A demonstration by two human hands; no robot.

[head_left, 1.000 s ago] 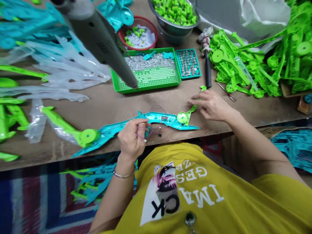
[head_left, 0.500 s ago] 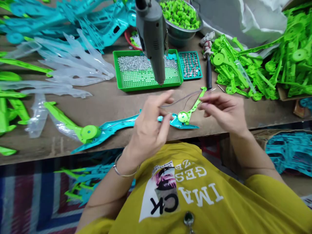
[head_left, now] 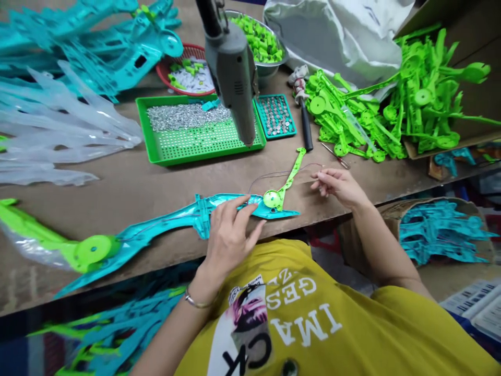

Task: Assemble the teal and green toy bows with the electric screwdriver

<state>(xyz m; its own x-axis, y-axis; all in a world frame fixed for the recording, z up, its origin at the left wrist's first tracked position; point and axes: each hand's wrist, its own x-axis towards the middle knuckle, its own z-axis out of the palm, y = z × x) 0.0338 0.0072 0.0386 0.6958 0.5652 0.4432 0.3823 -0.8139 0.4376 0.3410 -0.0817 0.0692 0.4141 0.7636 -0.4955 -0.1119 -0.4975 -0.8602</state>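
Note:
A long blue plastic frame point(head_left: 156, 222) lies along the table's front edge. A green arm with a round hub point(head_left: 96, 250) sits at its left end, and a thinner green arm point(head_left: 291, 177) slants up from its right end. My left hand point(head_left: 230, 230) rests over the frame's right half, fingers apart, fingertips touching it and thumb free. A thin dark wire point(head_left: 274, 173) loops up from the frame and passes behind the thin green arm. Its end is just above my right hand point(head_left: 338, 187), whose thumb and fingers are pinched together. Whether they hold the wire is unclear.
An electric screwdriver point(head_left: 233, 78) hangs above a green tray point(head_left: 195, 154) of screws. Beside it lie a teal tray point(head_left: 276, 117) of small round metal pieces and a black-handled tool point(head_left: 306, 128). Green parts point(head_left: 352, 115) are heaped at right, clear plastic pieces point(head_left: 78, 120) at left.
The view has shifted right, so the table items appear farther left. My left hand has lowered onto the blue frame. My right hand has moved slightly lower, with the wire end still beside it.

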